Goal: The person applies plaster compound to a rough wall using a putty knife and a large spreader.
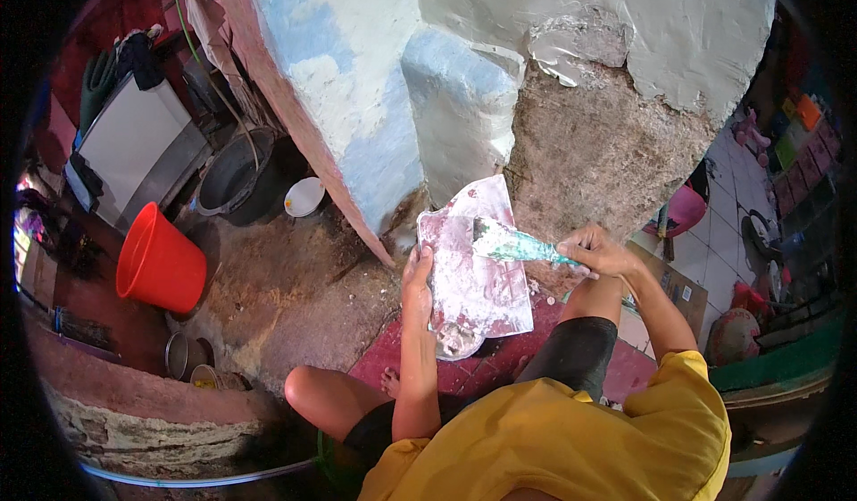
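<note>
My left hand [418, 280] grips the left edge of a flat reddish board [482, 296] smeared with white plaster. In my right hand [603, 253] is a putty knife [522, 247] with a green, plaster-caked handle. Its blade points left and lies over the upper part of the board; whether they touch I cannot tell. Just beyond stands a wall [669, 28] with pale, fresh-looking plaster above a rough bare patch [598, 144]. A rounded, whitish, plaster-covered thing [458, 344] shows at the board's lower edge, mostly hidden by it.
A red bucket [162, 262], a black tub [237, 184] and a white lid-like disc [304, 197] stand on the left. The wall's pinkish corner edge [308, 135] juts toward me. At the right, a pink basin-like thing [686, 211] is near the white tiled floor [721, 251].
</note>
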{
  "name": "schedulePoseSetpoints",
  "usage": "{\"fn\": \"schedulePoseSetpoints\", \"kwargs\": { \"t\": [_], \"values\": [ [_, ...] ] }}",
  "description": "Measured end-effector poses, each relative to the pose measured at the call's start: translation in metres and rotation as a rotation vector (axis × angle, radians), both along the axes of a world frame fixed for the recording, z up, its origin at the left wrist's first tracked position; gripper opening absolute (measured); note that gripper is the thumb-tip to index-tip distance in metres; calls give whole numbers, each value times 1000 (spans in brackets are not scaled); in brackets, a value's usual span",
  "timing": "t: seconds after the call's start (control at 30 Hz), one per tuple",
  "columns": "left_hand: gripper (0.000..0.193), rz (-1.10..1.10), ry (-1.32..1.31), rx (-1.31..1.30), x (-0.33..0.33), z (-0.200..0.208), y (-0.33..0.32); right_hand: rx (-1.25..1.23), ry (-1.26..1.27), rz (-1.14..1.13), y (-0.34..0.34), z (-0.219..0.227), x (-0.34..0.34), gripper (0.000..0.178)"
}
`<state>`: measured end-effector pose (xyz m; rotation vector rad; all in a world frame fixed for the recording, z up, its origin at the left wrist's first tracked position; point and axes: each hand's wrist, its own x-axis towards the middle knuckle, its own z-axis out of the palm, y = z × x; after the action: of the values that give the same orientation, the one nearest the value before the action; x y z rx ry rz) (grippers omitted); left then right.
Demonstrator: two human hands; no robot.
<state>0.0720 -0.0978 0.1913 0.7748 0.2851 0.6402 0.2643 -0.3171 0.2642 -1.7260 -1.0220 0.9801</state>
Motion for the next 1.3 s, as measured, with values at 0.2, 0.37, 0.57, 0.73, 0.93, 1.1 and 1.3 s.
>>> {"fn": "schedulePoseSetpoints", "kwargs": {
  "t": [0.2, 0.37, 0.57, 0.73, 0.93, 1.1, 1.3],
  "values": [
    [37, 60, -7, -50, -5, -3, 0, 27, -24, 16, -3, -12, -3, 35],
    [35, 104, 21, -44, -20, -12, 9, -31, 93, 39, 2, -24, -11, 36],
    [38, 144, 53, -47, -41, -15, 17, 2, 39, 59, 8, -55, -14, 41],
    [41, 184, 162, 14, -52, -25, 21, 12, 124, 97, 6, -67, -15, 41],
    [45, 217, 358, 17, -59, -35, 24, 93, 224, 1, 23, -62, -27, 37],
    [42, 162, 293, -42, -59, -14, 10, 350, -3, 109, 76, -92, -40, 37],
    [37, 188, 106, -110, -71, -37, 24, 179, 130, 181, 62, -100, -50, 41]
  ]
}}
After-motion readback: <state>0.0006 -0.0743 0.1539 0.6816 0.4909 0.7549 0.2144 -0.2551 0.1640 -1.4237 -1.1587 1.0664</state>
